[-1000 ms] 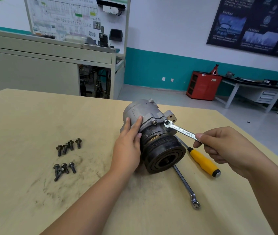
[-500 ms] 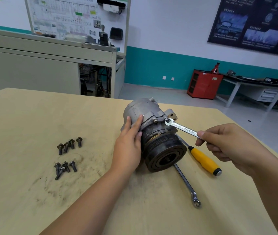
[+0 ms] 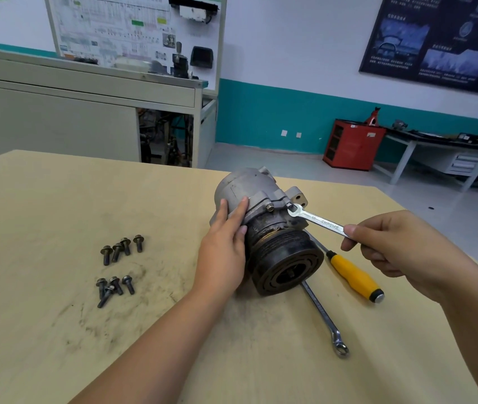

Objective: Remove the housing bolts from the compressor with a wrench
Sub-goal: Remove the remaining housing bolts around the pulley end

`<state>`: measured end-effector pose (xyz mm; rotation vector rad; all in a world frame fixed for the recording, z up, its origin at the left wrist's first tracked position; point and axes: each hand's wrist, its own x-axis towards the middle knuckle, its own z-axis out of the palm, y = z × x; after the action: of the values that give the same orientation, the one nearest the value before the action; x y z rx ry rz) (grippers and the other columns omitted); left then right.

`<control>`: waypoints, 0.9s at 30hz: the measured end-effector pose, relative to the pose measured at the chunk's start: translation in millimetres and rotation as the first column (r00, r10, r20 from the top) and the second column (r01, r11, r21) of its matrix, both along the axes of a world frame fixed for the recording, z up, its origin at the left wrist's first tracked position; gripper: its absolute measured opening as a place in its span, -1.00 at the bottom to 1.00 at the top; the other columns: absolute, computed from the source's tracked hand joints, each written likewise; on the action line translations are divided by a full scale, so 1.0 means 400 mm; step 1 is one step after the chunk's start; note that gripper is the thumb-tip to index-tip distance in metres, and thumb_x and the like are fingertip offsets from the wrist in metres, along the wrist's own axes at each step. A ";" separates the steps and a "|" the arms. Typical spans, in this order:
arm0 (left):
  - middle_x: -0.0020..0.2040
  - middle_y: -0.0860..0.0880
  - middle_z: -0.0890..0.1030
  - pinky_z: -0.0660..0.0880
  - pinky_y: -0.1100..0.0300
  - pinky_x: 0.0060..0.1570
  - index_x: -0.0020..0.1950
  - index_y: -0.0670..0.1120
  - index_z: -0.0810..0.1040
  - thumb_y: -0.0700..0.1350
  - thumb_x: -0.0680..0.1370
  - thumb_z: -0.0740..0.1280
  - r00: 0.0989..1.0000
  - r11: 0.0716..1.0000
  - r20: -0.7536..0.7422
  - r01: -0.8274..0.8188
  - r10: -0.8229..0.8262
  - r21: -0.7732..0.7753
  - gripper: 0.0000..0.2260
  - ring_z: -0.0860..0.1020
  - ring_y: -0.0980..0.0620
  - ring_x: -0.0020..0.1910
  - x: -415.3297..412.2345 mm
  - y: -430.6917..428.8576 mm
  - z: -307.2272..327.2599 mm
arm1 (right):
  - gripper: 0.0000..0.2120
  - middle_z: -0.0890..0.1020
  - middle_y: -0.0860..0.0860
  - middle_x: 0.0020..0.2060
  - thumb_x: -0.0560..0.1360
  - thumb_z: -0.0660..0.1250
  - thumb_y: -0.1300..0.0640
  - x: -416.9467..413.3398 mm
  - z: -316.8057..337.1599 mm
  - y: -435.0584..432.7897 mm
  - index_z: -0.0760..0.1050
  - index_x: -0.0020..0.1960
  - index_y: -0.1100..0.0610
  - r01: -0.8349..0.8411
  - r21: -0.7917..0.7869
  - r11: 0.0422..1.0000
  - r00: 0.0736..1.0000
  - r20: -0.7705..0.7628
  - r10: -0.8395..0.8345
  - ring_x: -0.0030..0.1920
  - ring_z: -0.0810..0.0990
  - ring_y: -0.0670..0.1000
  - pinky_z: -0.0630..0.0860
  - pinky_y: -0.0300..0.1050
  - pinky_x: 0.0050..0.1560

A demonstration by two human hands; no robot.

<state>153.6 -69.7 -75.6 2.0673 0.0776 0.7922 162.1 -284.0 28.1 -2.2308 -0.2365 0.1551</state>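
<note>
Counter (image 3: 42, 330): pale wood, grease-smudged.
Compressor (image 3: 275, 243): lying on its side mid-counter, black pulley facing the viewer.
Left hand (image 3: 223, 252): fingers straight, pressed flat on the compressor's left flank.
Right hand (image 3: 398, 246): right of the compressor, pinching the wrench's handle end.
Wrench (image 3: 319, 220): open end seated on a housing bolt (image 3: 289, 204) at the compressor's upper right.
Screwdriver (image 3: 354, 274), second spanner (image 3: 323, 316): on the counter, right of the pulley.
Loose bolts (image 3: 125, 245): two clusters, well left.

A training workshop — wiring-diagram board (image 3: 109, 27), red tool cabinet (image 3: 351, 145), technical wall poster (image 3: 441, 39)
</note>
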 end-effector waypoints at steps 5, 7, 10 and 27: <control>0.53 -0.06 0.16 0.05 0.43 0.30 0.44 0.15 0.29 -0.18 0.63 0.17 1.000 1.000 0.000 0.003 -0.003 0.003 -0.58 0.19 0.00 0.49 -0.002 0.000 0.002 | -0.69 0.36 0.02 -0.57 0.54 0.29 0.06 0.002 0.005 0.011 0.64 -0.28 0.17 -0.002 -0.014 1.000 1.000 0.027 0.002 -0.57 0.23 -0.08 0.22 -0.28 -0.57; 0.53 -0.06 0.15 0.06 0.43 0.30 0.44 0.15 0.28 -0.18 0.63 0.17 1.000 1.000 -0.002 0.003 -0.003 0.007 -0.58 0.19 0.00 0.49 -0.001 0.001 0.003 | -0.69 0.36 0.02 -0.57 0.55 0.29 0.07 0.002 0.007 0.013 0.64 -0.29 0.17 -0.002 -0.021 1.000 0.999 0.041 0.003 -0.59 0.23 -0.08 0.22 -0.28 -0.58; 0.53 -0.06 0.16 0.04 0.47 0.26 0.44 0.15 0.29 -0.18 0.63 0.17 1.000 1.000 0.000 0.001 -0.001 0.005 -0.59 0.20 0.00 0.49 -0.001 0.000 0.002 | -0.68 0.36 0.01 -0.59 0.54 0.29 0.06 -0.001 0.009 0.009 0.64 -0.30 0.17 -0.004 -0.033 0.999 0.999 0.044 0.005 -0.60 0.23 -0.09 0.22 -0.31 -0.58; 0.52 -0.07 0.18 0.06 0.45 0.29 0.43 0.13 0.32 -0.20 0.62 0.17 1.000 1.000 0.013 0.008 -0.008 -0.014 -0.59 0.21 0.00 0.48 -0.003 0.000 0.001 | -0.71 0.37 -0.04 -0.64 0.53 0.30 0.05 -0.001 0.037 0.014 0.64 -0.27 0.16 0.002 -0.116 0.993 0.999 0.050 0.003 -0.63 0.24 -0.11 0.22 -0.30 -0.59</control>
<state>152.4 -69.5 -75.2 2.0484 0.0675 0.7975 161.8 -278.4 42.9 -2.3523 -0.2611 0.1159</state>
